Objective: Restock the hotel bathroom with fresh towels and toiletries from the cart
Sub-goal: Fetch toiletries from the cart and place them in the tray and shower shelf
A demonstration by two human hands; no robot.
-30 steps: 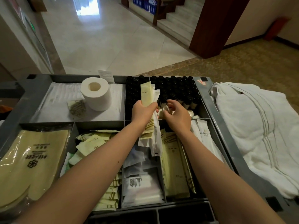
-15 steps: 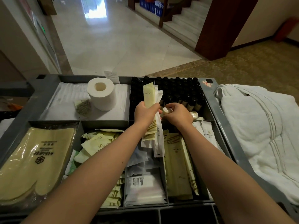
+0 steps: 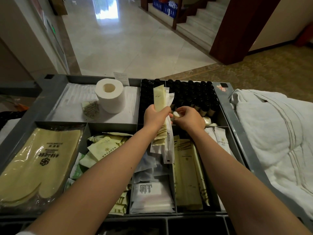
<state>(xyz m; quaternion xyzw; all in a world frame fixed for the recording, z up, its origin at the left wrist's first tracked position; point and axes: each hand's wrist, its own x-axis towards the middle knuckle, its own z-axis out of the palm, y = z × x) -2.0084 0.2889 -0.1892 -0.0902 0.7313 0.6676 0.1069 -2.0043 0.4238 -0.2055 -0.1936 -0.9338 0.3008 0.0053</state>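
Glossy tiled floor [image 3: 128, 48], patterned carpet [image 3: 264, 70], stairs [image 3: 199, 26]

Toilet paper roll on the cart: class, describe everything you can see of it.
The toilet paper roll is white, soft-looking paper, thickly wound round a pale hollow core. It stands upright on end, core opening facing up, in the far-left compartment of the grey cart tray, resting on white ribbed material. A small speckled sachet lies by its near-left base; contact is unclear. A white card stands just behind it. The left hand and right hand are clear of it.
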